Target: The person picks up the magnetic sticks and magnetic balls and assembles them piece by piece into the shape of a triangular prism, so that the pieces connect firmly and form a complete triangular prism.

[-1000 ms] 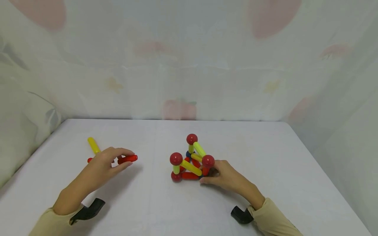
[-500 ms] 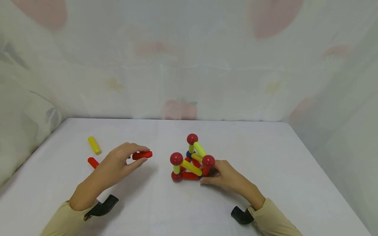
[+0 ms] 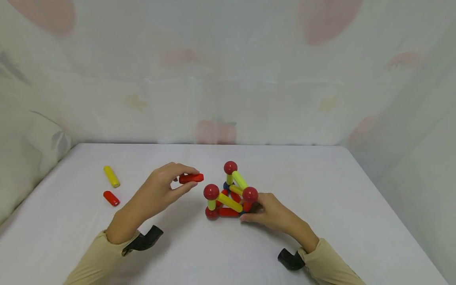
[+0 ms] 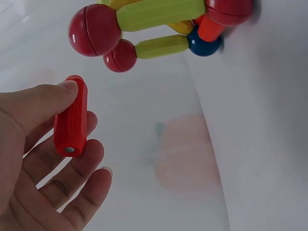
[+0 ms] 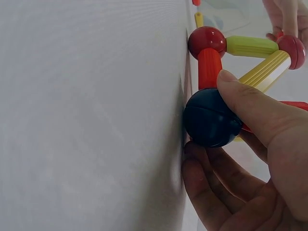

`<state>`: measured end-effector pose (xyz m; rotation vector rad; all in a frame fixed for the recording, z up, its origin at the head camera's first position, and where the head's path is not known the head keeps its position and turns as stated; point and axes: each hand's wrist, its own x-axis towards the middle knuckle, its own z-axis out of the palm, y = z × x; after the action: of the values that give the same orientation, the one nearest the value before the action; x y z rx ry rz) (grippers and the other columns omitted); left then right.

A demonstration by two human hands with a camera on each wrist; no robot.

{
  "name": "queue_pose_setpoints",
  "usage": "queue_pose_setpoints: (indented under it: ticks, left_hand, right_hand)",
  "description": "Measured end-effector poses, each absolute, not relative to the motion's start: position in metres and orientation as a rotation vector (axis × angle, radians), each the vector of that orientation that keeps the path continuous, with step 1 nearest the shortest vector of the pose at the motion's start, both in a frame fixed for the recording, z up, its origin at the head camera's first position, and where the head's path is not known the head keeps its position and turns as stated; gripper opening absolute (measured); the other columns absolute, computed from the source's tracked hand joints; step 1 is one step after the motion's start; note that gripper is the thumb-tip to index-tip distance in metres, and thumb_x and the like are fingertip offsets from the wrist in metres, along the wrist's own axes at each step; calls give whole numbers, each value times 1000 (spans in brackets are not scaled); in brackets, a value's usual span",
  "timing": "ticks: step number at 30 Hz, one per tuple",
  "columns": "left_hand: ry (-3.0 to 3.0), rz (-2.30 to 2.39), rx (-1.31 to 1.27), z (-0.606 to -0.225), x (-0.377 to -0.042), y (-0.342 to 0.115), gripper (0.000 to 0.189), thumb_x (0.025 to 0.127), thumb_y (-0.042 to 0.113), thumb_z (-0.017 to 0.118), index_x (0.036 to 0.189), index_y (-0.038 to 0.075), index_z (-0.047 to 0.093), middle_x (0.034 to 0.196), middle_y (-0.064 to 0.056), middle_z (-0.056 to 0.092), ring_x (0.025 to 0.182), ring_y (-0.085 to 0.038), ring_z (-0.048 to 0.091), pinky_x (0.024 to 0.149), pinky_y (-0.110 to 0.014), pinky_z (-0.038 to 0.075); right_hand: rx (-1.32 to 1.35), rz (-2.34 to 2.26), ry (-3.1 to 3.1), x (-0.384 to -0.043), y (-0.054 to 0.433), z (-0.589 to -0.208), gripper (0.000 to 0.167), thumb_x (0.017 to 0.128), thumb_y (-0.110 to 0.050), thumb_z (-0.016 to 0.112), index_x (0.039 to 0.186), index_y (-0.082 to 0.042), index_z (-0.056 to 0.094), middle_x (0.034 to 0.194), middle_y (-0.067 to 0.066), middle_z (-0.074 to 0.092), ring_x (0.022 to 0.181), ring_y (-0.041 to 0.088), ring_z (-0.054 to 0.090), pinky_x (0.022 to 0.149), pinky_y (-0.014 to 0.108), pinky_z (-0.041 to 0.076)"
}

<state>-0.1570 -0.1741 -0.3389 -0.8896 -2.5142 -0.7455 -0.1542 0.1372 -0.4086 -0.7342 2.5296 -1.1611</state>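
My left hand [image 3: 160,192] pinches a red magnetic rod [image 3: 191,178] between thumb and fingers, above the table and just left of a ball-and-rod structure. A metal tip shows on the rod's lower end [image 4: 70,149] in the left wrist view. The structure [image 3: 229,212] stands mid-table, with three red balls on top and red, yellow and lime rods between balls. My right hand [image 3: 274,213] grips its near right corner. In the right wrist view, the thumb lies against a dark blue ball [image 5: 211,118] there, with fingers curled beneath. That hand hides part of the corner.
A yellow rod [image 3: 112,176] and a short red rod [image 3: 111,198] lie on the white table [image 3: 320,178] at the left. Patterned cloth [image 3: 270,99] hangs behind the table's back edge. Black curved pieces [image 3: 291,260] stick out from both sleeves.
My left hand has moved right toward the structure with the red rod, uncovering the short red rod on the table. The right hand and the structure have stayed in place.
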Motion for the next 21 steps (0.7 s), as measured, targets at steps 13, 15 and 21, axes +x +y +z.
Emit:
queue_pose_setpoints:
  ticks: [13,15,21]
  left_hand:
    - [-2512,-807,-943,-330,-159,-150,35,82,10,81,115,15,72,102,2,73,89,-10,61,71,-25,52]
    - [-2512,-816,-952,-330,-159,-146,35,82,11,81,115,15,72,102,3,73,88,-10,60,72,-26,52]
    - [-2498,-836,-1022,-329,-157,-133,34,83,14,81,115,15,71,102,4,72,89,-9,59,74,-28,52]
  right_hand:
    - [-721,-1160,2529,-153,138,-407,32,84,-30,80,107,-13,66,94,-5,68,82,10,62,77,20,53]
    - [-718,-1158,2532,-153,138,-407,32,84,-30,80,107,-13,66,94,-5,68,82,10,62,77,20,53]
    - [-732,-1155,2544,-152,138,-407,33,84,-31,80,108,-13,66,93,-5,69,81,8,63,77,20,53]
